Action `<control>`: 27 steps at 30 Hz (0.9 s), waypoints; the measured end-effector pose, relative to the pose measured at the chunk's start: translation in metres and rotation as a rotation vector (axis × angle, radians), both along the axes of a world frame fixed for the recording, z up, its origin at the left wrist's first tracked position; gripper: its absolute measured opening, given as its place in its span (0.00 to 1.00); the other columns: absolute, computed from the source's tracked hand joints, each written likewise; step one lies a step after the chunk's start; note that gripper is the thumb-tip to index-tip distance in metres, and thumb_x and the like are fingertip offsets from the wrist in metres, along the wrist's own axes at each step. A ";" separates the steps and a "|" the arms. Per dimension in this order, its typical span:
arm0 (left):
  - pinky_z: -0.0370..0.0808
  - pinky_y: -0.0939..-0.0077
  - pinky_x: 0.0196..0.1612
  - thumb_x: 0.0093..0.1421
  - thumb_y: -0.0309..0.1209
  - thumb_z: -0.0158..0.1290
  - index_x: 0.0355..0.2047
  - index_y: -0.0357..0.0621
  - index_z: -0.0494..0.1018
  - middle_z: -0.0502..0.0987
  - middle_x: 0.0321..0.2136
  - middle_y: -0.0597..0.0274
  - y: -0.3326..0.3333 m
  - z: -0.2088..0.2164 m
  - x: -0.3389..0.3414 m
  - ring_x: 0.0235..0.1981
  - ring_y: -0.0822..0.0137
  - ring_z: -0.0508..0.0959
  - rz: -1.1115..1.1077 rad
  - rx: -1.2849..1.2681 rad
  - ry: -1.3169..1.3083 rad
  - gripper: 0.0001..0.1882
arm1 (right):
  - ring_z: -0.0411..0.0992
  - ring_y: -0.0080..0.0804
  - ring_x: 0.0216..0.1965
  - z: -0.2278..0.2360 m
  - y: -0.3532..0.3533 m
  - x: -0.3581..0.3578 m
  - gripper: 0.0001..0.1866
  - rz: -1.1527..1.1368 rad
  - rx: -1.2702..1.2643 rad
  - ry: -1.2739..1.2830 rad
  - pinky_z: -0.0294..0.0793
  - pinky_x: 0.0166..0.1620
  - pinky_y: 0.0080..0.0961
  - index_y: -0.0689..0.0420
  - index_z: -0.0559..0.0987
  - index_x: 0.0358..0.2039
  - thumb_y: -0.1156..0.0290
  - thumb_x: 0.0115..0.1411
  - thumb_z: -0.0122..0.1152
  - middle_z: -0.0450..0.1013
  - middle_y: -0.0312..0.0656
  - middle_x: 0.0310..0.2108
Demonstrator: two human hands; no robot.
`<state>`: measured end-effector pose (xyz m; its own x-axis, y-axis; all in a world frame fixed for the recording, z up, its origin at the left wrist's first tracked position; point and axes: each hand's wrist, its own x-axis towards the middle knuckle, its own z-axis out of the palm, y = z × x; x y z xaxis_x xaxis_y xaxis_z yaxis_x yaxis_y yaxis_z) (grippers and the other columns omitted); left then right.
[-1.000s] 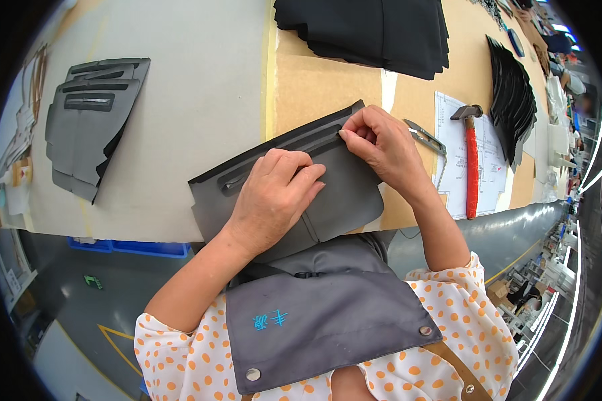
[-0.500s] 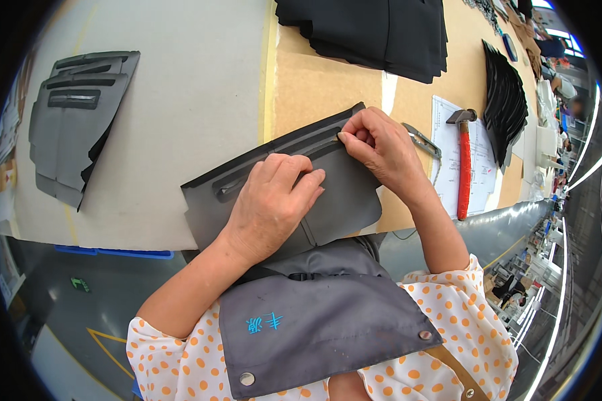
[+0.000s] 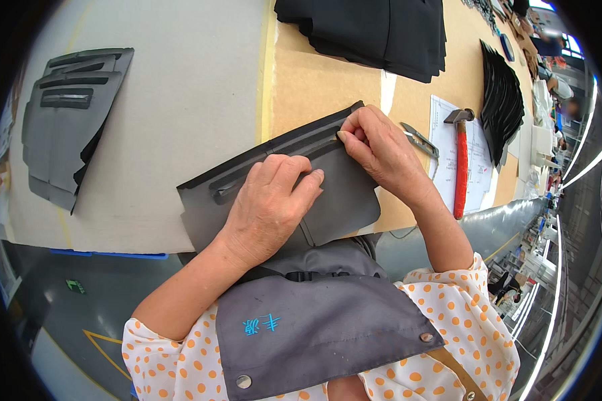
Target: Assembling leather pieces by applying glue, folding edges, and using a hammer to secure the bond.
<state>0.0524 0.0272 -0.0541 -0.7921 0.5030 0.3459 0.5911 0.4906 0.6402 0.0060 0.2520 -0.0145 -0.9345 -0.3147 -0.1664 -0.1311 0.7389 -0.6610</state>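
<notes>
A dark grey flat panel (image 3: 344, 200) with a black upper edge and long raised strips lies tilted at the table's front edge. My left hand (image 3: 267, 204) is over its middle, fingers curled down against the surface; their tips are partly hidden. Beside that hand, a slot with a dark rim (image 3: 227, 189) shows in the panel. At the panel's upper right, my right hand (image 3: 381, 147) is closed in a pinch, thumb and forefinger at the end of a strip (image 3: 324, 142). Whatever is between those fingertips is too small to make out.
Similar grey panels (image 3: 57, 144) lie at the left. Black sheets (image 3: 374, 33) are stacked at the back, with a fanned black stack (image 3: 502, 100) at the right. A red-handled hammer (image 3: 461, 167) rests on paper (image 3: 478, 180), near thread snips (image 3: 421, 142).
The view has shifted slightly, so table items sit a little further left. Both hands keep nearly the same pose on the panel.
</notes>
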 end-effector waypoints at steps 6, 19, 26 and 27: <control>0.74 0.66 0.45 0.52 0.24 0.68 0.42 0.41 0.79 0.74 0.41 0.62 -0.001 -0.001 0.000 0.42 0.61 0.75 -0.004 -0.005 0.007 0.17 | 0.70 0.44 0.33 0.001 0.001 -0.003 0.08 0.011 0.003 0.039 0.72 0.38 0.37 0.61 0.71 0.35 0.73 0.64 0.62 0.69 0.47 0.32; 0.74 0.64 0.45 0.55 0.23 0.66 0.42 0.39 0.79 0.74 0.41 0.58 0.002 0.005 -0.002 0.42 0.58 0.75 -0.025 -0.035 0.038 0.14 | 0.66 0.27 0.30 -0.009 0.021 -0.021 0.15 -0.060 -0.047 -0.107 0.70 0.35 0.27 0.58 0.72 0.37 0.65 0.64 0.69 0.69 0.36 0.29; 0.75 0.64 0.46 0.56 0.23 0.65 0.42 0.39 0.80 0.75 0.40 0.58 0.002 0.003 -0.002 0.42 0.57 0.75 -0.032 -0.040 0.074 0.13 | 0.68 0.23 0.32 0.005 0.013 -0.018 0.14 -0.105 -0.046 -0.202 0.71 0.36 0.24 0.58 0.74 0.38 0.64 0.62 0.70 0.69 0.33 0.30; 0.75 0.64 0.46 0.56 0.23 0.65 0.42 0.39 0.80 0.75 0.40 0.59 0.002 0.001 -0.002 0.42 0.57 0.75 -0.025 -0.038 0.088 0.12 | 0.68 0.23 0.32 0.003 0.014 -0.019 0.14 -0.104 -0.053 -0.194 0.71 0.36 0.24 0.58 0.74 0.38 0.64 0.62 0.70 0.69 0.33 0.30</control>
